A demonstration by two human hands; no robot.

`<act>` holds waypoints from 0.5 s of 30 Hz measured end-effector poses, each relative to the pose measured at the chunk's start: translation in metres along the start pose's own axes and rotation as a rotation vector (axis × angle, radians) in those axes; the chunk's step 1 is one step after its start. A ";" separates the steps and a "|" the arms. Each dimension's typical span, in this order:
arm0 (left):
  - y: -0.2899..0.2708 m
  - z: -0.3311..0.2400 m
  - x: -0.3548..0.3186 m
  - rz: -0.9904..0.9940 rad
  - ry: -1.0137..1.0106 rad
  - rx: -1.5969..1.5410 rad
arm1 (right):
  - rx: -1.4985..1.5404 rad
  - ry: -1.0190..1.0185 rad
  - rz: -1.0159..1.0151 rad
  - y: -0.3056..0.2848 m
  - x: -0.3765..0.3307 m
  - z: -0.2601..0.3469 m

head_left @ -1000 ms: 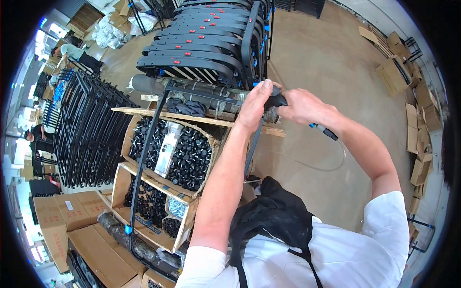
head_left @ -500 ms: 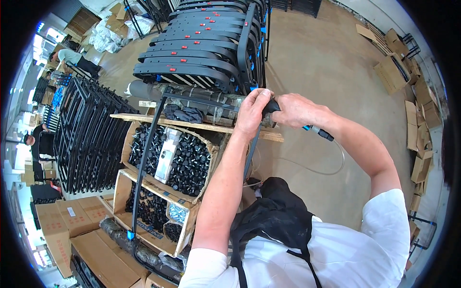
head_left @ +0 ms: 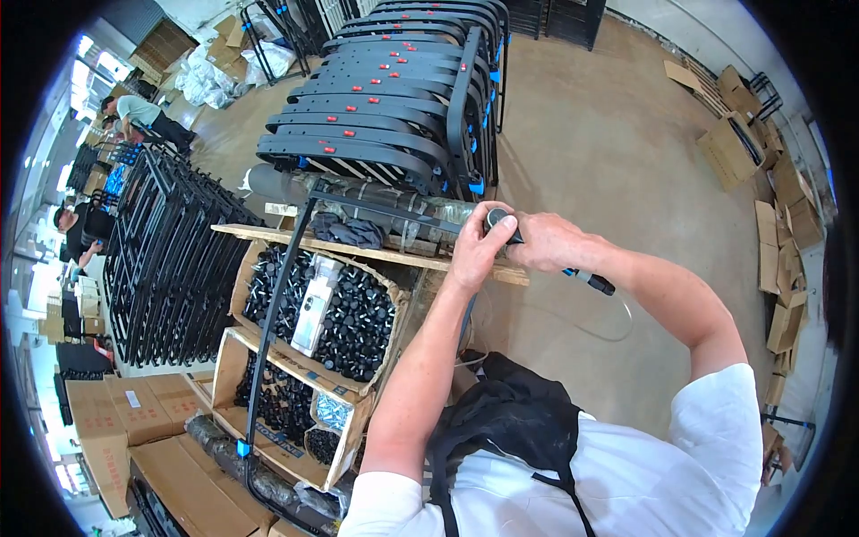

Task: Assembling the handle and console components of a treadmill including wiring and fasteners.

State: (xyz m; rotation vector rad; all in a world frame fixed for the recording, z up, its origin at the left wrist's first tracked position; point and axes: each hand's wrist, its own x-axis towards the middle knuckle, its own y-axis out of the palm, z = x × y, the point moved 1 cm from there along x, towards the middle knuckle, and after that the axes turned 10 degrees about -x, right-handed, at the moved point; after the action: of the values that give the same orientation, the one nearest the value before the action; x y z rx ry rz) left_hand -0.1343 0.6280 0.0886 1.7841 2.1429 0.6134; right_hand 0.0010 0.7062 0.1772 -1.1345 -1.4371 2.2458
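Observation:
My right hand is closed round the grip of a black pistol-type air screwdriver, whose round rear end faces up. A thin clear hose runs from the blue and black fitting below that hand. Closed round the screwdriver's body is my left hand, thumb against its round end. Both hands are at the right corner of a bent black tube frame, which rests tilted across a wooden bench. The tool's tip is hidden, as is whatever lies under my left fingers.
Open boxes of black-headed bolts and black plastic parts stand left of my forearm, a clear case on the bolts. Ahead are stacked grey-black panels; black frames stand left. Two people work at far left. Cartons line the right wall.
Both hands and the screwdriver sit slightly lower in the picture, as does the bench, so the view has shifted. The tool's round rear end now shows more fully. The grips look unchanged.

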 end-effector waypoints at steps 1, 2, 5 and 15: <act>-0.002 0.001 0.001 0.004 -0.005 -0.015 | 0.034 0.046 0.024 -0.002 -0.002 0.004; -0.004 0.001 0.002 0.005 0.002 -0.015 | 0.068 0.093 0.048 -0.003 -0.002 0.008; -0.010 0.006 0.004 0.022 -0.014 -0.053 | 0.171 0.117 0.214 -0.006 0.003 0.009; -0.007 -0.007 0.007 0.077 -0.055 -0.071 | 0.325 0.186 -0.011 0.018 0.016 0.003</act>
State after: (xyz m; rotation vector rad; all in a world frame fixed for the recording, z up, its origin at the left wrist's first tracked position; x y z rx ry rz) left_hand -0.1449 0.6328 0.0914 1.8310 1.9991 0.6435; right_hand -0.0080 0.7045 0.1545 -1.1834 -0.9621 2.1947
